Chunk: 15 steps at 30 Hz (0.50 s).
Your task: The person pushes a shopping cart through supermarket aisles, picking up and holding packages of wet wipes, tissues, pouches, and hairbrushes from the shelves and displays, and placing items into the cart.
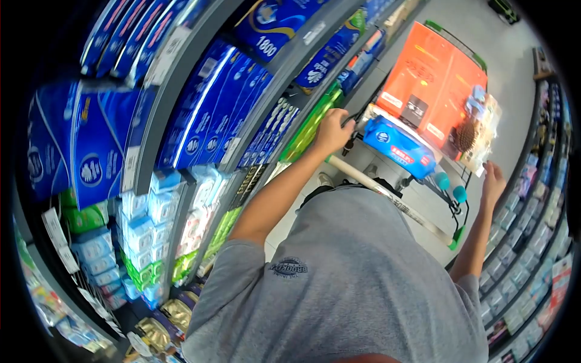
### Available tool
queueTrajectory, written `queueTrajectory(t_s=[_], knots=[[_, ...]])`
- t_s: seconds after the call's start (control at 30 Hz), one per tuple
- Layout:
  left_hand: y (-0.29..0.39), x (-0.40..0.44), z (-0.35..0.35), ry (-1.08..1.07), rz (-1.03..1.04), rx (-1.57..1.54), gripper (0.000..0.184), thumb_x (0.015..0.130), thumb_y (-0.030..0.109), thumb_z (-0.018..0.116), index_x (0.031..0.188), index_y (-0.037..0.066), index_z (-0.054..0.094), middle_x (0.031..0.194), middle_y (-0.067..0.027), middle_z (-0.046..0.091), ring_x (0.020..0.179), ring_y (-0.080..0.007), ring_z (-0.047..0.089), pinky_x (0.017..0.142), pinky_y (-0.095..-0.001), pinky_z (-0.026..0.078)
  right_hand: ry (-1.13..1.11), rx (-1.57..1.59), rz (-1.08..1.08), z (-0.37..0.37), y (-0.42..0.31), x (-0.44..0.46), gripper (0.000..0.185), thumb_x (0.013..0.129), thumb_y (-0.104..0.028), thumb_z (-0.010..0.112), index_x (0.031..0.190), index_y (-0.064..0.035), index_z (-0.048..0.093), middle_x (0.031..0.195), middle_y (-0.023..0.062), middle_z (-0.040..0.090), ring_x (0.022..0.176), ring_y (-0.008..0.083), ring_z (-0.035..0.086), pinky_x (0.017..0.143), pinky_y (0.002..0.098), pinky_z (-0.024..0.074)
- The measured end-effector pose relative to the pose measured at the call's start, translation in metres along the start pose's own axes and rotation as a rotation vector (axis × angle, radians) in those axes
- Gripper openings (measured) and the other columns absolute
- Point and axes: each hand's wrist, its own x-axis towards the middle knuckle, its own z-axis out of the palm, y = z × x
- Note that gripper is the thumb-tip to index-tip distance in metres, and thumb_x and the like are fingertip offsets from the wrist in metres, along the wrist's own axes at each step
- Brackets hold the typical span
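A shopping cart stands in front of me, its pale handle bar running across near my waist. My left hand is closed at the cart's left rim, fingers curled over the edge. On the right side, my right hand pinches the lower corner of a clear-and-beige package. A brown hairbrush shows at that package, partly behind plastic. Large orange packs fill the cart's far part. Nearer me lies a blue wipes pack, between my two hands.
Shelves on the left hold blue tissue packs and small light-blue packs. Another shelf with many small items curves along the right. Pale floor runs down the aisle beyond the cart.
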Motion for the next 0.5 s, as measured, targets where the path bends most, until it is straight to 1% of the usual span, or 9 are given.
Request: queueTrajectory(t_s=[0.07, 0.13, 0.2, 0.27, 0.33, 0.37, 0.43, 0.47, 0.5], knots=[[-0.034, 0.011, 0.034, 0.062, -0.150, -0.043, 0.035, 0.081, 0.030, 0.067, 0.099, 0.000, 0.064, 0.097, -0.0210, 0.066, 0.092, -0.0370, 0.063, 0.079, -0.0431, 0.049, 0.057, -0.087, 0.091, -0.017, 0.025, -0.024, 0.029, 0.085, -0.020, 0.064, 0.097, 0.0053, 0.068, 0.088, 0.0135, 0.071, 0.084, 0.0169, 0.064, 0.081, 0.0289, 0.0476], [-0.041, 0.017, 0.044, -0.078, -0.366, 0.181, 0.039, 0.084, 0.037, 0.063, 0.098, 0.000, 0.064, 0.094, -0.0215, 0.067, 0.089, -0.0375, 0.064, 0.078, -0.0434, 0.049, 0.123, -0.189, 0.181, -0.034, 0.071, -0.048, 0.031, 0.085, -0.022, 0.063, 0.099, 0.0056, 0.068, 0.091, 0.0156, 0.070, 0.086, 0.0187, 0.065, 0.082, 0.0313, 0.0482], [-0.031, 0.021, 0.042, -0.144, -0.318, 0.083, 0.039, 0.085, 0.038, 0.060, 0.100, 0.002, 0.064, 0.091, -0.0217, 0.067, 0.088, -0.0371, 0.064, 0.077, -0.0451, 0.049, 0.116, -0.228, 0.249, -0.049, 0.102, -0.076, 0.034, 0.086, -0.024, 0.062, 0.101, 0.0053, 0.068, 0.093, 0.0169, 0.070, 0.087, 0.0199, 0.065, 0.081, 0.0330, 0.0488], [-0.021, 0.018, 0.040, -0.154, -0.199, 0.209, 0.038, 0.087, 0.038, 0.057, 0.101, 0.003, 0.064, 0.092, -0.0225, 0.066, 0.088, -0.0395, 0.063, 0.076, -0.0475, 0.049, 0.107, -0.239, 0.320, -0.054, 0.126, -0.099, 0.035, 0.086, -0.026, 0.062, 0.101, 0.0057, 0.067, 0.094, 0.0167, 0.070, 0.087, 0.0208, 0.065, 0.081, 0.0330, 0.0489], [-0.007, 0.019, 0.038, -0.183, -0.251, 0.276, 0.037, 0.088, 0.037, 0.056, 0.101, 0.003, 0.063, 0.092, -0.0229, 0.066, 0.088, -0.0406, 0.063, 0.076, -0.0485, 0.048, -0.020, -0.206, 0.514, -0.052, 0.137, -0.111, 0.042, 0.089, -0.033, 0.060, 0.103, 0.0056, 0.067, 0.083, 0.0112, 0.067, 0.074, 0.0160, 0.061, 0.071, 0.0291, 0.0484], [-0.003, 0.019, 0.037, -0.201, -0.299, 0.342, 0.037, 0.088, 0.037, 0.054, 0.101, 0.003, 0.063, 0.092, -0.0233, 0.066, 0.087, -0.0418, 0.062, 0.075, -0.0495, 0.048, -0.030, -0.210, 0.517, -0.047, 0.133, -0.111, 0.042, 0.089, -0.033, 0.060, 0.103, 0.0056, 0.067, 0.083, 0.0112, 0.067, 0.074, 0.0160, 0.061, 0.071, 0.0291, 0.0484], [-0.007, 0.021, 0.037, -0.230, -0.309, 0.402, 0.037, 0.089, 0.037, 0.053, 0.101, 0.003, 0.063, 0.090, -0.0235, 0.066, 0.086, -0.0424, 0.062, 0.075, -0.0502, 0.048, -0.055, 0.097, 0.751, -0.035, 0.122, -0.109, 0.047, 0.092, -0.039, 0.056, 0.102, 0.0054, 0.066, 0.079, 0.0080, 0.065, 0.069, 0.0135, 0.058, 0.064, 0.0278, 0.0462], [-0.004, 0.020, 0.038, -0.260, -0.304, 0.455, 0.038, 0.090, 0.037, 0.052, 0.100, 0.003, 0.063, 0.089, -0.0236, 0.066, 0.085, -0.0430, 0.063, 0.074, -0.0509, 0.048, -0.070, 0.089, 0.757, -0.034, 0.124, -0.104, 0.047, 0.092, -0.039, 0.056, 0.102, 0.0054, 0.066, 0.079, 0.0080, 0.065, 0.069, 0.0135, 0.058, 0.064, 0.0278, 0.0462], [-0.002, 0.019, 0.039, -0.232, -0.288, 0.479, 0.035, 0.090, 0.036, 0.051, 0.098, 0.004, 0.063, 0.086, -0.0237, 0.066, 0.083, -0.0426, 0.063, 0.074, -0.0509, 0.049, -0.121, 0.081, 0.636, -0.032, 0.125, -0.099, 0.048, 0.093, -0.040, 0.053, 0.100, 0.0054, 0.066, 0.078, 0.0079, 0.065, 0.068, 0.0140, 0.058, 0.062, 0.0288, 0.0459]])
